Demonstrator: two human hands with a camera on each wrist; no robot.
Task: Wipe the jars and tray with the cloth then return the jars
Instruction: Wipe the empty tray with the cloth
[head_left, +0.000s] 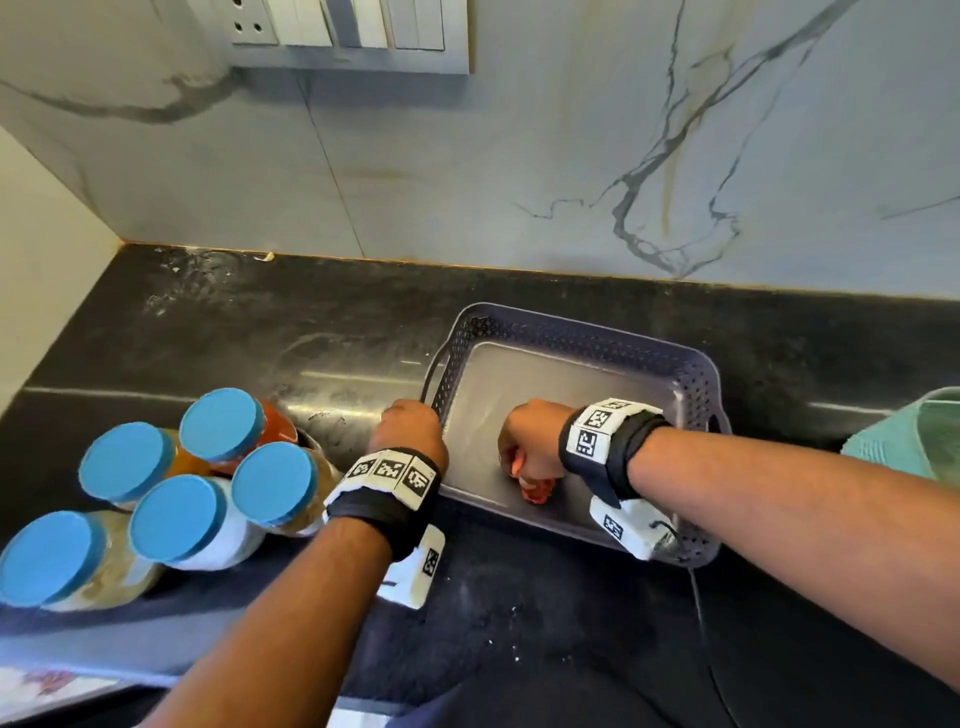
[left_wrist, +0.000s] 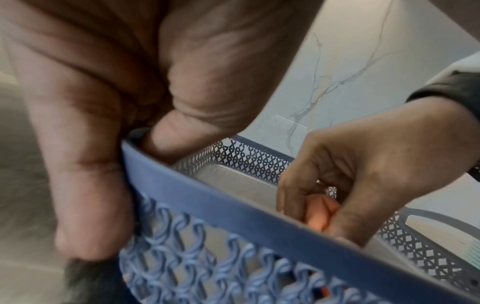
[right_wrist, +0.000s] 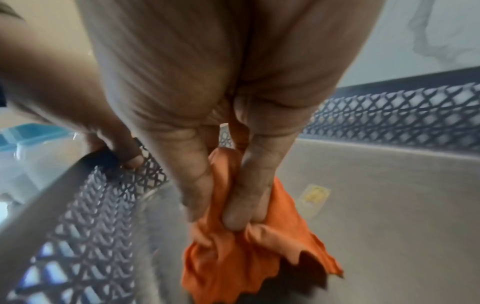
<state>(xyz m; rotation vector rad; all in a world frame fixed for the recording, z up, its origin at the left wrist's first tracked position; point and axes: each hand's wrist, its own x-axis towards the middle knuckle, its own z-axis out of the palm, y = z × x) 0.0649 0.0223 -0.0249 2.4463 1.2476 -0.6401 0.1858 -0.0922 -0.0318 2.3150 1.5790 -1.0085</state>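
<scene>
A blue-grey lattice-walled tray (head_left: 597, 332) (left_wrist: 233, 207) (right_wrist: 389, 205) sits on the black counter with nothing in it but my right hand and the cloth. My left hand (head_left: 410, 431) (left_wrist: 124, 156) grips the tray's left rim, thumb inside and fingers outside. My right hand (head_left: 530, 441) (right_wrist: 218, 205) (left_wrist: 337, 185) holds a bunched orange cloth (head_left: 535, 488) (right_wrist: 249, 257) (left_wrist: 322, 214) down on the tray floor near its left front. Several jars with blue lids (head_left: 223, 467) stand clustered on the counter left of the tray.
A marble backsplash (head_left: 519, 156) rises behind the counter, with a switch panel (head_left: 353, 31) above. A teal object (head_left: 914, 436) lies at the right edge. A small yellowish sticker (right_wrist: 314, 195) is on the tray floor. Bare counter (head_left: 234, 322) lies behind the jars.
</scene>
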